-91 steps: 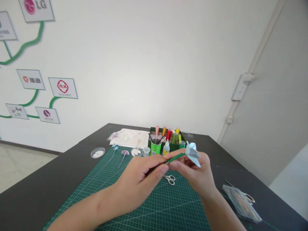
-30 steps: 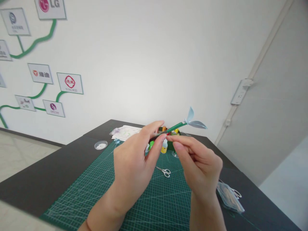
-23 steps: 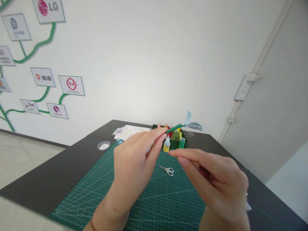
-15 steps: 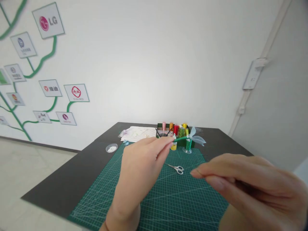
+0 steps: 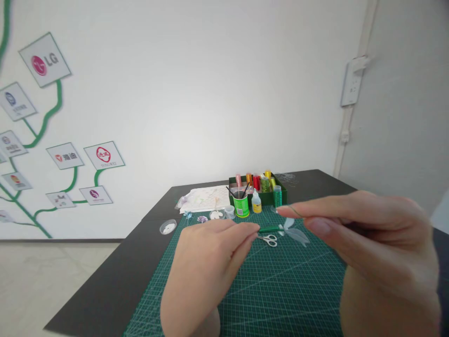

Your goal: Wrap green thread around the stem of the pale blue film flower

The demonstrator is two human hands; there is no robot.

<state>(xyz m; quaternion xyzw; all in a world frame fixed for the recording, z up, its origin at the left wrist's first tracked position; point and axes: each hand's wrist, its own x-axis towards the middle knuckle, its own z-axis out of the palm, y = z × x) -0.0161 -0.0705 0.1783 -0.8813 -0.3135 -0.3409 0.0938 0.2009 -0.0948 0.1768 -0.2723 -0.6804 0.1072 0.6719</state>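
Note:
Above the mat, my left hand (image 5: 206, 262) pinches a green-wrapped stem (image 5: 269, 229). Pale, see-through petals (image 5: 296, 236) fan out from its right end, with a small whitish piece at their base. My right hand (image 5: 379, 248) is closed in a pinch to the right of the petals, nearer the camera. A fine green thread (image 5: 295, 212) runs over its index finger; where the thread leads cannot be made out. Small scissors (image 5: 269, 240) lie on the mat behind the stem, partly covered by it and my left hand.
A green cutting mat (image 5: 266, 290) covers much of the black table (image 5: 115, 281). Toward the back stand a green box (image 5: 285, 194) of thread spools, a green spool (image 5: 277, 195), a glue bottle (image 5: 256, 204) and a green can (image 5: 241, 206). White paper (image 5: 203, 199) and a small dish (image 5: 168, 227) lie left.
The camera view has shifted. My left hand has come lower with the flower, uncovering the can and small dishes. My right hand appears higher, its index finger straighter, with thread now visible on it.

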